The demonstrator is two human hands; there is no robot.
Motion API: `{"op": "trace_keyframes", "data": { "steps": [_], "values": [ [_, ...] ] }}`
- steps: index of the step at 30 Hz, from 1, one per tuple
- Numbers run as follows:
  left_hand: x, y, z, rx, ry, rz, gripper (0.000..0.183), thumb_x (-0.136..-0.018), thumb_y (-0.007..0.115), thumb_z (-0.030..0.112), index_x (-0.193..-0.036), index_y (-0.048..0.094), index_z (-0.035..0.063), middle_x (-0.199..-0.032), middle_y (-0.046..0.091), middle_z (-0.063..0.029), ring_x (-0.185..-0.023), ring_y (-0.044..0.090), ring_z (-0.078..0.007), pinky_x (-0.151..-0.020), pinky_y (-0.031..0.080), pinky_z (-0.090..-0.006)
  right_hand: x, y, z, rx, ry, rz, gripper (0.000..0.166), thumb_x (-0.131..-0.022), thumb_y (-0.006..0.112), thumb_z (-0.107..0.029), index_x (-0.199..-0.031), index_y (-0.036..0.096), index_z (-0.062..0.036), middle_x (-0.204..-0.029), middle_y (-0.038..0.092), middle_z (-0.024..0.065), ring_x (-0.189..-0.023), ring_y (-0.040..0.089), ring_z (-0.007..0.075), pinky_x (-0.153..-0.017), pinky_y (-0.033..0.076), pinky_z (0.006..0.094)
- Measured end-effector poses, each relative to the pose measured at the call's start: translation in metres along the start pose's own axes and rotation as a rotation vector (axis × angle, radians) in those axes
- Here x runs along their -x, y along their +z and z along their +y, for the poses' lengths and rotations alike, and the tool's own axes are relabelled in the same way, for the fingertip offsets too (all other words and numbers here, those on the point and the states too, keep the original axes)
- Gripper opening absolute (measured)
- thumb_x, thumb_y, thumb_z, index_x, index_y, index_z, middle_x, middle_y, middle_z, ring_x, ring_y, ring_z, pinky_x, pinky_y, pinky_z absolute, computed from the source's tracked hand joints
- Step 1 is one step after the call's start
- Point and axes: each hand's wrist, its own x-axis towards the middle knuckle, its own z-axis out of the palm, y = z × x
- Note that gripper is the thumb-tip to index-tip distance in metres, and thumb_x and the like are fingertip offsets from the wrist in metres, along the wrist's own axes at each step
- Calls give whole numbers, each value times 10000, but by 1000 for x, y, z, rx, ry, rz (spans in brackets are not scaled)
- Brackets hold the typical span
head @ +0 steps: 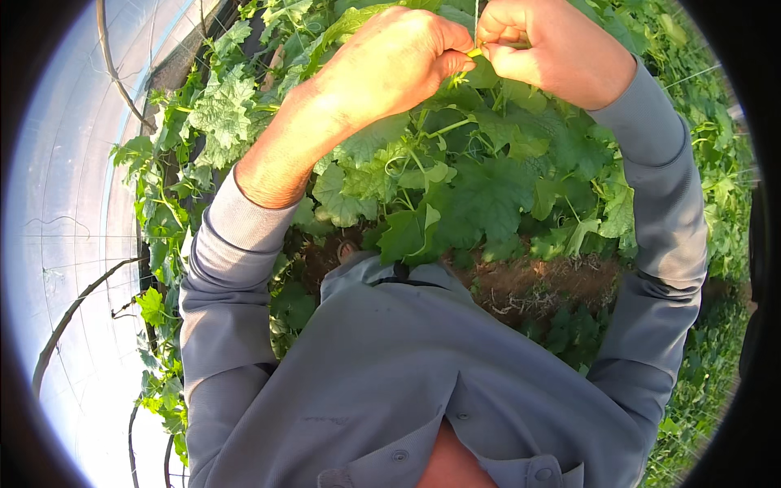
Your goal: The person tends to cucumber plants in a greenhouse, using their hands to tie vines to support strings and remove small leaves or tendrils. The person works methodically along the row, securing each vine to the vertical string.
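Observation:
My left hand (396, 64) and my right hand (549, 49) meet at the top of the view. Pinched between thumb and index finger of the left is a slim yellow-green piece (474, 53), seemingly a vine stem or tendril. The right thumb and fingertips close on its other end, beside a thin pale string (476, 21) that runs up out of view. Curled right fingers partly hide what they hold. Just below the fingertips sits a small green shoot (457, 79). Broad lobed vine leaves (482, 189) hang under both hands.
Dense foliage (226, 110) climbs along the left, beside translucent plastic sheeting (73, 201) with netting and a bent brown branch (79, 302). More vines (726, 201) grow at the right. Brown soil (543, 283) shows below the leaves, near my feet.

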Motion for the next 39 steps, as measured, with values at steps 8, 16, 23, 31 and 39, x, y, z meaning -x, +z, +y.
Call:
{"op": "trace_keyframes", "data": {
  "steps": [8, 16, 23, 31, 39],
  "values": [
    [1, 3, 2, -43, 75, 93, 148, -870, 665, 144, -968, 696, 37, -763, 667, -139, -656, 643, -292, -617, 508, -377, 3, 18, 4, 6, 69, 111, 106, -780, 592, -39, -851, 538, 19, -637, 497, 51, -596, 437, 120, -573, 403, 302],
    [-5, 1, -14, -106, 76, 39, 147, -865, 662, 129, -975, 691, 35, -825, 672, -156, -740, 655, -325, -679, 513, -389, 5, 33, 0, 837, -272, 377, 215, -834, 621, -129, -997, 606, 10, -740, 620, 148, -627, 603, 273, -599, 489, 341],
    [9, 10, -51, -94, -57, 233, 223, -867, 665, 149, -1008, 662, -24, -850, 675, -198, -803, 664, -352, -698, 522, -427, 48, 37, -57, -91, -191, 240, 107, -779, 656, 27, -868, 615, -18, -734, 578, 83, -590, 559, 264, -536, 452, 351],
    [142, 19, -65, 37, -67, 394, 318, -800, 706, -15, -1109, 629, -6, -1171, 613, -164, -1008, 637, -326, -821, 543, -374, 87, 246, -66, -340, 59, -316, 182, -831, 656, -88, -995, 641, -10, -939, 632, 134, -862, 611, 325, -760, 501, 416],
    [262, -20, -175, 185, -666, 327, 156, -906, 621, 9, -1059, 657, 14, -984, 669, -96, -844, 632, -159, -740, 505, -266, -218, 260, -66, -310, 69, 572, 127, -880, 583, -35, -977, 630, 33, -910, 650, 219, -821, 627, 409, -708, 513, 422]
  ]
}}
